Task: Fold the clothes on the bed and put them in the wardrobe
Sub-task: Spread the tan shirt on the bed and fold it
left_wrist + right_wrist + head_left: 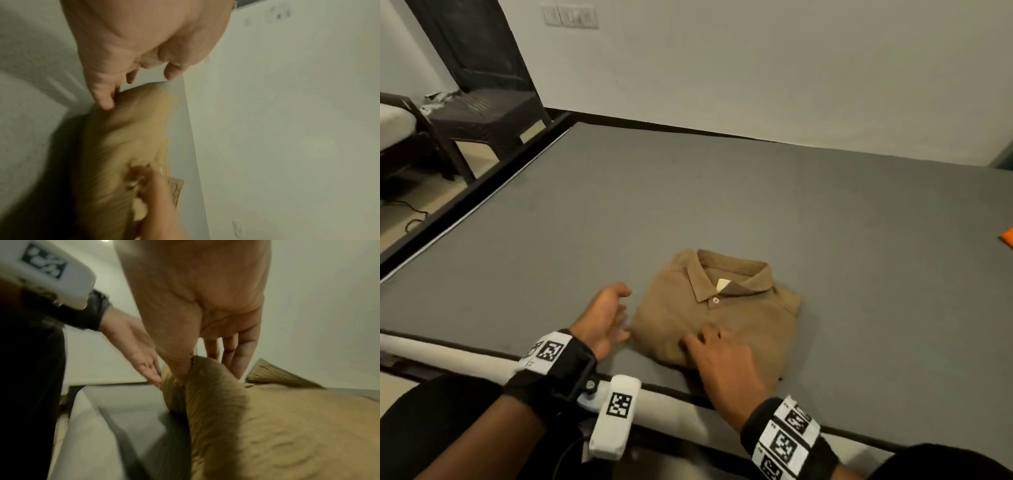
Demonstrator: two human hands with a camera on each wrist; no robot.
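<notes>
A tan polo shirt (722,308) lies folded, collar up, on the grey bed (619,222) near its front edge. My left hand (606,315) is open beside the shirt's left edge, palm facing it, fingertips touching the fabric (127,138). My right hand (705,342) rests on the shirt's near left corner with straight fingers. In the right wrist view its thumb (180,373) presses into a raised fold of the shirt (267,426) and its fingers lie over that fold. The left wrist view is blurred.
A dark wicker chair (482,116) stands on the floor beyond the bed's left edge, with a cable (414,219) lying near it. An orange item (1008,236) shows at the far right edge of the bed. A pale wall runs behind the bed.
</notes>
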